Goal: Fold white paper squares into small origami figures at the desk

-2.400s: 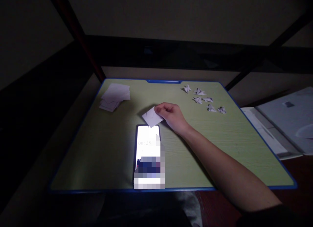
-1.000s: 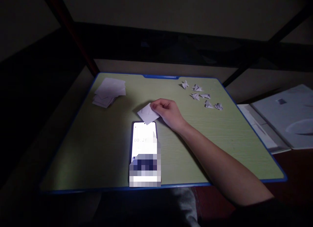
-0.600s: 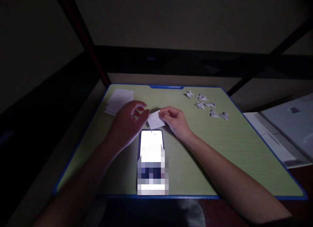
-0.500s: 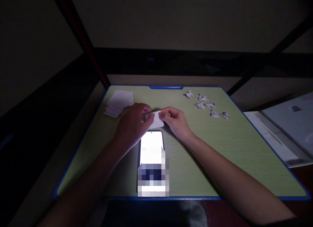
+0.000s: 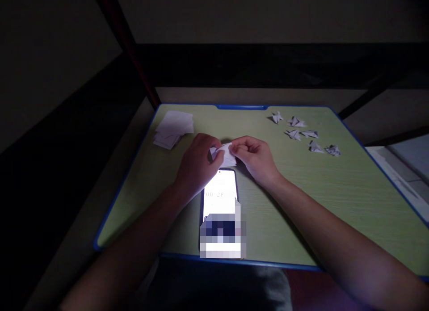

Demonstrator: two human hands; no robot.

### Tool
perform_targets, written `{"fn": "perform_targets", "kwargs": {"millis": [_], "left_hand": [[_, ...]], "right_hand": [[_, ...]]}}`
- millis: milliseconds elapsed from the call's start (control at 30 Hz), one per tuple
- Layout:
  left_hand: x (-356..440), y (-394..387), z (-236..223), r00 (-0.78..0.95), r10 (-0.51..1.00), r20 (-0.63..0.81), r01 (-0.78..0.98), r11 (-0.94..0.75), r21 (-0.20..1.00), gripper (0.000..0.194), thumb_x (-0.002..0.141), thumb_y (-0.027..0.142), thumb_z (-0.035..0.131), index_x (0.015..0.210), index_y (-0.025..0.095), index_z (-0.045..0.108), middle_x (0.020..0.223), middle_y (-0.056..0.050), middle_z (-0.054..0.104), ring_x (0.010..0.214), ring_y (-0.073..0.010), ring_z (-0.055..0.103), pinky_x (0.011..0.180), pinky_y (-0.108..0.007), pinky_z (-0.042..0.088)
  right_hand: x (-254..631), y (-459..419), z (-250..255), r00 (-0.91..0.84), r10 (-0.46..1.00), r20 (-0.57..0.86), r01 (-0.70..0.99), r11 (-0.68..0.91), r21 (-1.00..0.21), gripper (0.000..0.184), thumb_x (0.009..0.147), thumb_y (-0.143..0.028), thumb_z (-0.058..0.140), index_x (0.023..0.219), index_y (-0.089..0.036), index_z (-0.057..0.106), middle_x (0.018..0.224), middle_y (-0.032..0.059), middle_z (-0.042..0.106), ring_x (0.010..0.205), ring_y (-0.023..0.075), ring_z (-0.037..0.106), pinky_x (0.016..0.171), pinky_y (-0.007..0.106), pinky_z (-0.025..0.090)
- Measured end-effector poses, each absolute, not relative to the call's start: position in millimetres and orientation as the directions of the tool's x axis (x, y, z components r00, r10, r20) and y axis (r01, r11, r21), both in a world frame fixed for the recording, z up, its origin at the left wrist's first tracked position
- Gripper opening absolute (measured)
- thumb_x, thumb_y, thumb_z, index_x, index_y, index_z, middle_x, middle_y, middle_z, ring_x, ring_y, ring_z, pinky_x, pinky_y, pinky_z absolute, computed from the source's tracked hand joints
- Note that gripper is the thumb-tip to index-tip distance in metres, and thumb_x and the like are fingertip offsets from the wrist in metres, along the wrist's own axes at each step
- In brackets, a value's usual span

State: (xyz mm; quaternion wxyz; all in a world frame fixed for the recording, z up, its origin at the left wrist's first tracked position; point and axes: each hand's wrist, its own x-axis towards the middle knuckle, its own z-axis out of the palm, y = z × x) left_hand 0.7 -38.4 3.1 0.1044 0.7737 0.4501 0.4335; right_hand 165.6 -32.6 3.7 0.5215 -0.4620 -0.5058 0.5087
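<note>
- Left hand: thumb and fingers gripping white paper, left side.
- Right hand: pinching its right edge; paper lies between both sets of fingertips.
- Done: six folded pieces, right of right fingers.
- Left: held paper, apparently part-folded; stacked sheets beyond left fingers.

Paper stack: rear left on table
Folded pieces: rear right
Phone: by near edge
Held paper: between left hand and right hand, behind phone
Box: past right edge, seemingly lower
</note>
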Motion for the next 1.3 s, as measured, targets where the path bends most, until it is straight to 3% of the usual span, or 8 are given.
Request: {"fn": "perform_targets", "kwargs": {"millis": [167, 600, 867, 1300], "left_hand": [[3.4, -38.3, -0.3, 0.217, 0.783, 0.583, 0.576, -0.585, 0.571, 0.013, 0.082, 0.011, 0.063, 0.08, 0.018, 0.052, 0.081, 0.0, 0.056, 0.077, -0.0126, 0.056, 0.068, -0.026, 0.046], [6.9, -39.2, 0.1, 0.205, 0.776, 0.597, 0.524, -0.602, 0.602, 0.011, 0.082, 0.009, 0.058, 0.08, 0.019, 0.053, 0.076, 0.001, 0.058, 0.072, -0.0116, 0.055, 0.065, -0.026, 0.044], [7.6, -40.1, 2.0, 0.203, 0.776, 0.598, 0.529, -0.601, 0.6, 0.014, 0.079, 0.006, 0.058, 0.079, 0.019, 0.053, 0.077, 0.001, 0.059, 0.072, -0.0116, 0.056, 0.065, -0.026, 0.046], [4.8, -41.0, 5.6, 0.197, 0.776, 0.599, 0.541, -0.596, 0.594, 0.014, 0.078, 0.005, 0.059, 0.077, 0.019, 0.056, 0.075, 0.001, 0.06, 0.07, -0.0115, 0.056, 0.064, -0.025, 0.045]], "right_hand": [[165.6, -33.7, 3.7, -0.028, 0.997, 0.075, -0.049, 0.073, -0.996, 0.009, 0.068, -0.025, 0.072, 0.07, -0.018, 0.066, 0.046, -0.0066, 0.052, 0.043, 0.0077, 0.043, 0.046, 0.026, 0.031], [166.4, -34.7, 6.1, -0.049, 0.988, 0.143, -0.033, 0.142, -0.989, 0.009, 0.073, -0.022, 0.066, 0.065, -0.02, 0.065, 0.047, -0.0055, 0.052, 0.045, 0.0086, 0.043, 0.047, 0.027, 0.03], [167.5, -36.8, 10.1, -0.103, 0.987, 0.125, -0.033, 0.122, -0.992, 0.009, 0.073, -0.021, 0.062, 0.064, -0.02, 0.064, 0.049, -0.0038, 0.058, 0.045, 0.0088, 0.051, 0.047, 0.026, 0.038], [169.9, -35.4, 10.4, -0.142, 0.988, 0.066, -0.075, 0.056, -0.996, 0.005, 0.068, -0.021, 0.065, 0.067, -0.018, 0.068, 0.051, -0.003, 0.062, 0.045, 0.009, 0.055, 0.046, 0.026, 0.041]]}}
